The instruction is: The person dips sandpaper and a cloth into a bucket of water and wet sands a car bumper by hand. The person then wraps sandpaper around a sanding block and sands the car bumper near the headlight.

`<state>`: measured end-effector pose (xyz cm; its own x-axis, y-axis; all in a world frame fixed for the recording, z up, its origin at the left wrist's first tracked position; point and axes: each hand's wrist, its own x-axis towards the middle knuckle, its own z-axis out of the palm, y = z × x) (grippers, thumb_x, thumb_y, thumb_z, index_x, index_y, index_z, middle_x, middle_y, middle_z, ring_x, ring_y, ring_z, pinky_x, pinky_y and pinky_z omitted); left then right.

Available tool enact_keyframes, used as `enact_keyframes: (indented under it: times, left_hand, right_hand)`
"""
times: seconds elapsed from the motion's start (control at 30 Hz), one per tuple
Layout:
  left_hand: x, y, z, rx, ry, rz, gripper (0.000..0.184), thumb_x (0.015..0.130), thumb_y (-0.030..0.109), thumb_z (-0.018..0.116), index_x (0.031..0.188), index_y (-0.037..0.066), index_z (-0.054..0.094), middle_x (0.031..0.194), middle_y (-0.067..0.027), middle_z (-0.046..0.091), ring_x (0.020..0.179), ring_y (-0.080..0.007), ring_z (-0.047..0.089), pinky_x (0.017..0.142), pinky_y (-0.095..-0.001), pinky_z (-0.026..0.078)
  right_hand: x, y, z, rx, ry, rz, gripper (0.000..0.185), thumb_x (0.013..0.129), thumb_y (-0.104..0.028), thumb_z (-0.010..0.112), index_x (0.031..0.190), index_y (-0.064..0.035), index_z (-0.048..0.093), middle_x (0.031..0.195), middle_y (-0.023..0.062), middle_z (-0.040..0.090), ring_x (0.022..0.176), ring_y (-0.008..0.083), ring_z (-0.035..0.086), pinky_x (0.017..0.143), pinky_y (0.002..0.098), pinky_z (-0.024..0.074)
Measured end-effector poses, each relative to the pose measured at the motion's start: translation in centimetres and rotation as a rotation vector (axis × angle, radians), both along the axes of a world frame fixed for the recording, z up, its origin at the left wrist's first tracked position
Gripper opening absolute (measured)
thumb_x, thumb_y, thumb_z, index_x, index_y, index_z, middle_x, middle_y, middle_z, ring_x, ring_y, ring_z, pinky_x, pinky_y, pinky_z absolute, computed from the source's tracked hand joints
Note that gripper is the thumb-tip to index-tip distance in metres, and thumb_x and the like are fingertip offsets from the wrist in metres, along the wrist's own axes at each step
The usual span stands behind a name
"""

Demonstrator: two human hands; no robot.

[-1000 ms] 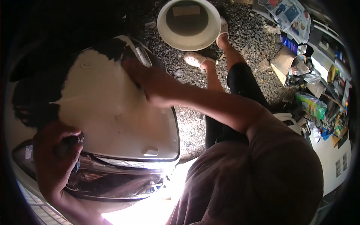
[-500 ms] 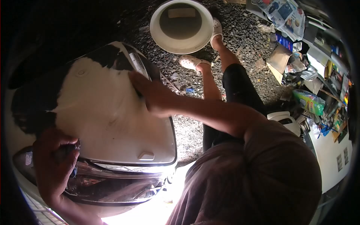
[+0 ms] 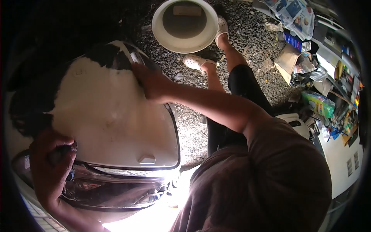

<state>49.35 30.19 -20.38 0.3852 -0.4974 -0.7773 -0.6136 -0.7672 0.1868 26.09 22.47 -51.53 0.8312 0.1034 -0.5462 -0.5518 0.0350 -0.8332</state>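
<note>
A car body panel (image 3: pixel 112 112) fills the left side, with a broad pale patch and dark, ragged-edged areas around it. My right hand (image 3: pixel 152 83) presses on its upper right edge, fingers together and pointing up and left. Something dark shows beneath those fingers, too hidden to name. At the lower left, my left hand (image 3: pixel 50 154) is curled around a small dark lump (image 3: pixel 58 154) that I cannot identify. It sits beside a glossy dark car light (image 3: pixel 112 189), just below the panel's lower edge.
A white bucket (image 3: pixel 158 31) of murky liquid, with a block-like piece in it, stands on gravel (image 3: pixel 247 42) near my feet in pale clogs (image 3: pixel 195 62). To the right lie newspaper (image 3: pixel 295 15), a green packet (image 3: pixel 319 103) and mixed clutter. Strong light glares at the bottom.
My right hand has slid slightly upward along the panel's edge. My left hand keeps its curled grip in nearly the same place, and the whole view has shifted a little.
</note>
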Motion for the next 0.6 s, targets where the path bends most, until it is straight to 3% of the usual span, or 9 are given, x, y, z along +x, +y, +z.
enact_keyframes:
  times: [0.07, 0.13, 0.17, 0.23, 0.3, 0.33, 0.4, 0.57, 0.6]
  left_hand:
    - [0.2, 0.0, -0.2, -0.019, 0.01, -0.048, 0.029, 0.071, 0.007, 0.08, 0.099, 0.008, 0.072, 0.104, -0.0094, 0.068, 0.104, -0.0281, 0.064, 0.099, -0.0403, 0.047]
    - [0.2, 0.5, -0.5, -0.021, 0.04, -0.091, 0.029, 0.071, 0.006, 0.079, 0.099, 0.008, 0.072, 0.104, -0.0096, 0.068, 0.103, -0.028, 0.064, 0.099, -0.0398, 0.047]
    - [0.1, 0.9, -0.5, -0.018, -0.027, -0.149, 0.029, 0.071, 0.006, 0.079, 0.099, 0.008, 0.072, 0.103, -0.0097, 0.068, 0.103, -0.0281, 0.064, 0.099, -0.0397, 0.047]
    - [0.1, 0.7, 0.0, -0.018, -0.106, -0.216, 0.029, 0.07, 0.006, 0.079, 0.099, 0.007, 0.072, 0.102, -0.0098, 0.068, 0.103, -0.0281, 0.064, 0.099, -0.0397, 0.047]
    - [0.7, -0.2, -0.2, 0.06, 0.069, -0.006, 0.032, 0.069, 0.006, 0.079, 0.1, 0.008, 0.073, 0.104, -0.009, 0.069, 0.107, -0.0276, 0.064, 0.102, -0.0406, 0.046]
    - [0.9, -0.1, -0.3, 0.05, 0.069, -0.006, 0.032, 0.069, 0.006, 0.079, 0.1, 0.008, 0.073, 0.104, -0.009, 0.069, 0.107, -0.0276, 0.064, 0.102, -0.0406, 0.046]
    - [0.8, 0.8, -0.1, 0.027, 0.009, -0.122, 0.032, 0.069, 0.007, 0.079, 0.101, 0.008, 0.073, 0.106, -0.0088, 0.069, 0.107, -0.0276, 0.063, 0.102, -0.0408, 0.046]
    - [0.0, 0.6, -0.3, -0.039, -0.114, -0.19, 0.031, 0.07, 0.007, 0.078, 0.1, 0.008, 0.073, 0.107, -0.0093, 0.069, 0.107, -0.0278, 0.063, 0.101, -0.0408, 0.046]
    - [0.3, 0.1, -0.3, 0.013, -0.01, -0.053, 0.031, 0.07, 0.006, 0.079, 0.1, 0.008, 0.073, 0.106, -0.0094, 0.068, 0.105, -0.0274, 0.064, 0.1, -0.0401, 0.046]
  right_hand:
    - [-1.3, 0.2, 1.5, 0.077, 0.054, -0.019, 0.087, 0.089, 0.004, 0.059, 0.164, -0.0011, 0.016, 0.166, 0.0304, 0.024, 0.15, 0.0446, 0.036, 0.123, 0.05, 0.0362]
    - [-2.7, 0.9, 2.9, -0.266, -0.237, -0.019, 0.088, 0.088, -0.002, 0.066, 0.162, 0.0016, 0.017, 0.161, 0.0317, 0.033, 0.147, 0.0455, 0.04, 0.12, 0.0496, 0.0394]
    - [-2.0, 0.2, 1.8, -0.041, -0.035, 0.063, 0.089, 0.089, -0.002, 0.063, 0.162, 0.0055, 0.012, 0.163, 0.0332, 0.028, 0.149, 0.0445, 0.038, 0.122, 0.0469, 0.0376]
    - [0.2, -0.2, 0.7, -0.053, -0.011, 0.07, 0.087, 0.09, 0.0, 0.059, 0.162, 0.0068, 0.011, 0.165, 0.0335, 0.024, 0.15, 0.0443, 0.036, 0.125, 0.0454, 0.0343]
    - [0.0, 0.0, 0.5, -0.025, -0.02, 0.01, 0.084, 0.089, 0.006, 0.051, 0.162, 0.0078, 0.01, 0.167, 0.0343, 0.015, 0.154, 0.0438, 0.029, 0.129, 0.0433, 0.0266]
    - [-1.3, 0.4, 1.4, -0.035, -0.021, 0.01, 0.084, 0.089, 0.006, 0.051, 0.162, 0.0078, 0.01, 0.167, 0.0343, 0.015, 0.154, 0.0438, 0.029, 0.129, 0.0433, 0.0266]
    - [-4.1, 1.7, 3.0, -0.245, -0.264, 0.07, 0.083, 0.089, 0.006, 0.048, 0.162, 0.0081, 0.011, 0.167, 0.0346, 0.016, 0.155, 0.0434, 0.027, 0.129, 0.043, 0.0241]
    - [0.0, -0.8, 0.6, -0.048, -0.058, 0.008, 0.083, 0.086, 0.014, 0.045, 0.162, 0.0064, 0.013, 0.167, 0.0333, 0.018, 0.155, 0.0409, 0.027, 0.13, 0.0431, 0.0238]
    - [-0.3, -1.5, 2.3, 0.045, 0.002, -0.012, 0.083, 0.087, 0.014, 0.045, 0.163, 0.0054, 0.013, 0.167, 0.0328, 0.018, 0.155, 0.0409, 0.028, 0.13, 0.043, 0.024]
